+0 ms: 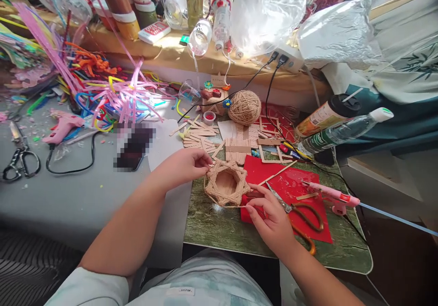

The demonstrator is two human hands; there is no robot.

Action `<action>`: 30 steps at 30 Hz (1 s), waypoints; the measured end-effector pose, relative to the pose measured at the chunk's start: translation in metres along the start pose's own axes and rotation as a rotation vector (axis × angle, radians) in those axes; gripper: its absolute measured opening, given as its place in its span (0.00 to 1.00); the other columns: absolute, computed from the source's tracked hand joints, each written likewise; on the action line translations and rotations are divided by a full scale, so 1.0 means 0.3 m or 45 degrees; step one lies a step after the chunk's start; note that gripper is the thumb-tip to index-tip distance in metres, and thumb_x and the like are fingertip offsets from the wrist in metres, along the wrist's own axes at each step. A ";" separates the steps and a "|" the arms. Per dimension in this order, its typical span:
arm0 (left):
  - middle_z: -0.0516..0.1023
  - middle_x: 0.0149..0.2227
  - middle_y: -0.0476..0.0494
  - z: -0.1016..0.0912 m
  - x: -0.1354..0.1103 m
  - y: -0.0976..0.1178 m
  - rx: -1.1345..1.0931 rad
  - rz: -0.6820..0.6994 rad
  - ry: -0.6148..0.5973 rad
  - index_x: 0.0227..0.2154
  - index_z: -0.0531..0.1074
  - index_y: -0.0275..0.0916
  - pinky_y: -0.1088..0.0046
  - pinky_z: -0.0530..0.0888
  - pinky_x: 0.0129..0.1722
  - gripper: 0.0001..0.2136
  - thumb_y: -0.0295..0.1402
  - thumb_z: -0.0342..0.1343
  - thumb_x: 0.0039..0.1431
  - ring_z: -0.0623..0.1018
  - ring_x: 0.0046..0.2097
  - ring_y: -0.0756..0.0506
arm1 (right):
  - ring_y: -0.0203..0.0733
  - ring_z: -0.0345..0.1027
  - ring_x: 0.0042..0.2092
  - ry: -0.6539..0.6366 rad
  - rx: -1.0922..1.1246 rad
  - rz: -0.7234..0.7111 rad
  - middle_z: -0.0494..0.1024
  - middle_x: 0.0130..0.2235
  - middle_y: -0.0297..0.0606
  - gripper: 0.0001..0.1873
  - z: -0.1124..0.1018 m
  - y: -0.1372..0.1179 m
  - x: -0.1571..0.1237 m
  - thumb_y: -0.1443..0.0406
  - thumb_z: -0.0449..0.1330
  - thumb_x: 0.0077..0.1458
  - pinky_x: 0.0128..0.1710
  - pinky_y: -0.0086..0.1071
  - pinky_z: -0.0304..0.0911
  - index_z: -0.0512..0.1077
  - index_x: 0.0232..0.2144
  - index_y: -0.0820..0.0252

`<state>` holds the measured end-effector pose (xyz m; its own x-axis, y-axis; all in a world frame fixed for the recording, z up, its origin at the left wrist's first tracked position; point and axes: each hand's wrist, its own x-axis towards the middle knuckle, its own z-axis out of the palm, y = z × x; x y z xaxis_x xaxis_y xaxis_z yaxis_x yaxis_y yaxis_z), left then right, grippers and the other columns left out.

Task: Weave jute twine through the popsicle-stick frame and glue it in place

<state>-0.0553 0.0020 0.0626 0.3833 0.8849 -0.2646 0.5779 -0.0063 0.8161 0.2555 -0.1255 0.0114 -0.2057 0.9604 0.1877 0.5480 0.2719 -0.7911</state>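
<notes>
A star-shaped frame of wooden sticks wrapped in tan twine (226,183) lies on the green mat (219,233). My left hand (186,164) pinches its upper left corner with closed fingers. My right hand (270,217) rests by its lower right corner, fingers curled on the twine strand running under the frame. A red sheet (290,185) lies beneath my right hand. Scissors with brown handles (301,214) lie on that sheet, just right of my right hand.
A twine ball (245,107) and loose wooden sticks (201,137) lie behind the frame. A pink glue gun (333,198) sits at right, another (63,125) at left by black scissors (18,157). A phone (134,147), two bottles (342,130) and colourful strips (112,91) crowd the table.
</notes>
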 end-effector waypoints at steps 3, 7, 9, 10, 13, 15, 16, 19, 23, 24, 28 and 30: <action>0.84 0.35 0.49 -0.007 -0.006 -0.004 0.055 -0.015 0.008 0.39 0.80 0.44 0.68 0.76 0.37 0.10 0.35 0.60 0.53 0.82 0.37 0.43 | 0.55 0.75 0.63 -0.042 -0.014 -0.062 0.73 0.66 0.48 0.05 -0.005 0.004 -0.014 0.65 0.63 0.69 0.61 0.50 0.74 0.80 0.41 0.51; 0.83 0.33 0.49 -0.014 -0.008 0.000 0.096 -0.047 -0.052 0.35 0.79 0.44 0.69 0.73 0.34 0.08 0.35 0.59 0.51 0.80 0.35 0.43 | 0.54 0.77 0.59 -0.062 -0.031 -0.117 0.72 0.64 0.49 0.06 -0.009 0.011 -0.039 0.68 0.63 0.67 0.60 0.52 0.75 0.79 0.43 0.52; 0.83 0.32 0.50 -0.016 -0.007 0.002 0.107 -0.055 -0.076 0.34 0.79 0.44 0.69 0.72 0.33 0.07 0.36 0.59 0.52 0.80 0.35 0.43 | 0.53 0.77 0.57 -0.074 -0.046 -0.150 0.75 0.60 0.49 0.06 -0.012 0.015 -0.054 0.69 0.63 0.66 0.58 0.50 0.76 0.79 0.42 0.52; 0.83 0.32 0.50 -0.016 -0.007 0.003 0.110 -0.055 -0.082 0.34 0.79 0.44 0.69 0.72 0.33 0.07 0.36 0.59 0.53 0.80 0.35 0.43 | 0.53 0.77 0.57 -0.082 -0.053 -0.167 0.76 0.59 0.49 0.07 -0.014 0.017 -0.060 0.69 0.63 0.66 0.57 0.49 0.77 0.78 0.42 0.52; 0.84 0.33 0.50 -0.018 -0.008 0.000 0.125 -0.050 -0.094 0.34 0.80 0.45 0.68 0.72 0.34 0.07 0.37 0.60 0.54 0.81 0.36 0.42 | 0.54 0.77 0.59 -0.087 -0.055 -0.197 0.78 0.57 0.50 0.07 -0.019 0.024 -0.075 0.70 0.62 0.66 0.55 0.47 0.77 0.76 0.42 0.52; 0.85 0.34 0.50 -0.017 -0.009 -0.004 0.125 -0.058 -0.104 0.34 0.81 0.45 0.68 0.73 0.34 0.08 0.38 0.60 0.54 0.82 0.37 0.42 | 0.55 0.77 0.61 -0.071 -0.036 -0.177 0.79 0.59 0.50 0.06 -0.019 0.030 -0.079 0.70 0.61 0.67 0.56 0.48 0.77 0.75 0.42 0.52; 0.85 0.34 0.50 -0.016 -0.009 -0.006 0.123 -0.062 -0.108 0.34 0.81 0.45 0.68 0.73 0.35 0.08 0.38 0.60 0.54 0.83 0.38 0.42 | 0.55 0.77 0.61 -0.066 -0.020 -0.157 0.79 0.60 0.50 0.06 -0.019 0.033 -0.080 0.69 0.60 0.68 0.57 0.48 0.77 0.74 0.41 0.52; 0.85 0.34 0.49 -0.012 -0.010 -0.009 0.110 -0.049 -0.105 0.35 0.81 0.45 0.68 0.73 0.35 0.08 0.38 0.60 0.54 0.83 0.37 0.42 | 0.56 0.76 0.64 -0.063 0.069 -0.071 0.78 0.63 0.50 0.05 -0.014 0.043 -0.081 0.67 0.58 0.70 0.59 0.51 0.76 0.72 0.41 0.52; 0.85 0.33 0.49 -0.013 -0.017 -0.002 0.114 -0.024 -0.104 0.33 0.81 0.45 0.68 0.73 0.34 0.07 0.38 0.59 0.54 0.82 0.36 0.42 | 0.57 0.74 0.66 -0.047 0.175 0.014 0.78 0.64 0.52 0.06 -0.009 0.048 -0.077 0.64 0.56 0.72 0.62 0.54 0.74 0.71 0.39 0.52; 0.85 0.33 0.49 -0.015 -0.021 0.002 0.116 -0.030 -0.120 0.33 0.81 0.45 0.68 0.72 0.33 0.07 0.38 0.59 0.54 0.82 0.36 0.42 | 0.57 0.74 0.65 -0.035 0.178 0.019 0.78 0.64 0.52 0.06 -0.009 0.048 -0.076 0.63 0.56 0.72 0.62 0.55 0.74 0.71 0.38 0.52; 0.85 0.33 0.50 -0.020 -0.037 0.015 0.190 0.004 -0.201 0.35 0.81 0.46 0.69 0.71 0.33 0.07 0.38 0.62 0.53 0.81 0.35 0.43 | 0.58 0.76 0.64 -0.004 0.177 0.028 0.79 0.63 0.52 0.07 -0.010 0.043 -0.072 0.63 0.57 0.72 0.60 0.54 0.75 0.72 0.38 0.52; 0.84 0.34 0.50 -0.017 -0.039 0.016 0.255 0.037 -0.200 0.36 0.80 0.46 0.69 0.69 0.32 0.07 0.38 0.63 0.53 0.80 0.35 0.43 | 0.58 0.75 0.64 0.006 0.180 0.033 0.79 0.63 0.52 0.07 -0.011 0.043 -0.072 0.63 0.57 0.72 0.60 0.54 0.74 0.71 0.38 0.52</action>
<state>-0.0607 -0.0061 0.0723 0.5003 0.7998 -0.3317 0.6900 -0.1370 0.7107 0.2695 -0.1424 -0.0009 -0.1891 0.9674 0.1685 0.4330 0.2361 -0.8699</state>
